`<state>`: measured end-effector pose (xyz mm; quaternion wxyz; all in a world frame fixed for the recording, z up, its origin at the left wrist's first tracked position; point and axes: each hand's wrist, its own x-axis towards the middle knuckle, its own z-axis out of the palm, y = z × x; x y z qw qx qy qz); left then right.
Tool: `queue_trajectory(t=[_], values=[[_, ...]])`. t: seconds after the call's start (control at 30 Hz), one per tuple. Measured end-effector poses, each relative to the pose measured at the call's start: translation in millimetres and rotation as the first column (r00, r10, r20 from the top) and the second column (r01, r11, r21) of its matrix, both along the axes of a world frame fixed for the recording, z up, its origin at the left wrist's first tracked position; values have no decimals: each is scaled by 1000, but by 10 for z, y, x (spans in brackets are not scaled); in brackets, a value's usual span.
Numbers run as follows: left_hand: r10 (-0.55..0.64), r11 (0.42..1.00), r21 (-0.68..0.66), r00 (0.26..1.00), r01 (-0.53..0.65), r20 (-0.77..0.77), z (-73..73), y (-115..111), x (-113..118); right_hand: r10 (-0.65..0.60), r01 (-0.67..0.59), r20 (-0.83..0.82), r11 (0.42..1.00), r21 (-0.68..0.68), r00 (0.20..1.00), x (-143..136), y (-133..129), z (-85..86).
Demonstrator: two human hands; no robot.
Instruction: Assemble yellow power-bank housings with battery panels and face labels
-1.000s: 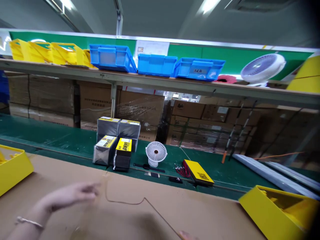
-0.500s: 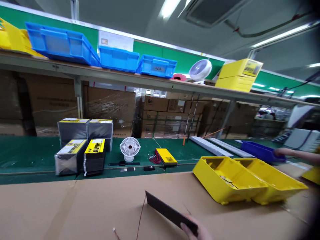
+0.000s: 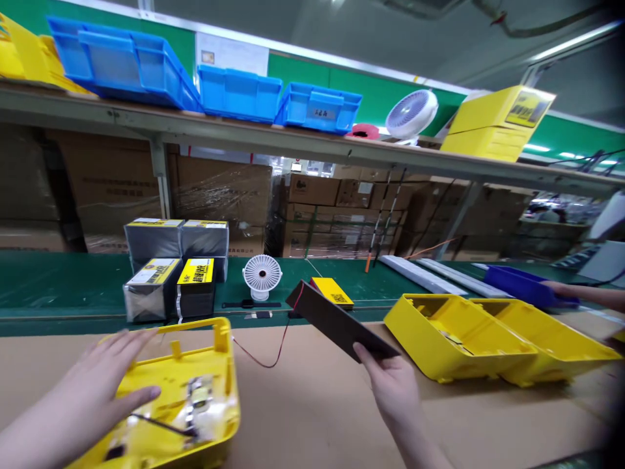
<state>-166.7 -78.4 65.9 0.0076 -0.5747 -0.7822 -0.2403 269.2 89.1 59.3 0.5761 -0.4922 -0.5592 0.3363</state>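
Observation:
My right hand pinches the near end of a thin dark rectangular panel, thumb on its face, holding it tilted above the table. From the panel's far end a thin red-and-black wire curves down to a small pale plug beside a yellow plastic housing. My left hand grips that housing at its left rim, fingers over the edge and thumb inside. Inside the open housing are a circuit board and a black cable. Part of the housing is hidden by my left hand and forearm.
Two joined yellow shells stand on the cardboard at right. Behind are boxed black stacks, a small white fan and a yellow-topped pack. Another person's hand touches a blue bin. Blue bins line the shelf.
My left hand has come into view at lower left with the yellow housing, where bare cardboard showed before. My right hand has raised the dark panel. The view has tipped downward.

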Motion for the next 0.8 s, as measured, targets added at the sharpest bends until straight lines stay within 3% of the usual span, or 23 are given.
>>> queue_trajectory(t=[0.07, 0.13, 0.17, 0.23, 0.3, 0.37, 0.57, 0.7, 0.8], values=[[-9, 999, -43, 999, 7, -46, 94, 230, 106, 33, -33, -26, 999, -1, 999, 8, 7, 81], [-114, 990, -72, 985, 124, 131, 129, 454, 230, 88, -88, -34, 996, 14, 996, -11, 13, 156], [-188, 975, -63, 939, 215, 287, 123, 550, 302, 113, -112, -38, 993, 35, 993, -32, 19, 191], [-293, 943, 30, 781, 332, 552, 82, 705, 455, 154, -150, -43, 984, 92, 987, -90, 39, 258], [-327, 935, 128, 662, 332, 674, 31, 822, 594, 193, -187, -36, 973, 133, 980, -159, 67, 311], [-322, 942, 176, 623, 285, 713, -8, 918, 700, 256, -256, 18, 959, 119, 967, -237, 97, 350], [-355, 931, 329, 615, 160, 704, -87, 1098, 931, 430, -455, 254, 889, 47, 867, -648, 150, 430], [-390, 903, 411, 648, 128, 654, -138, 1041, 1089, 449, -502, 361, 862, 64, 817, -948, 174, 472], [-387, 893, 436, 687, 112, 615, -155, 951, 1151, 466, -548, 454, 835, 59, 759, -993, 210, 533]])
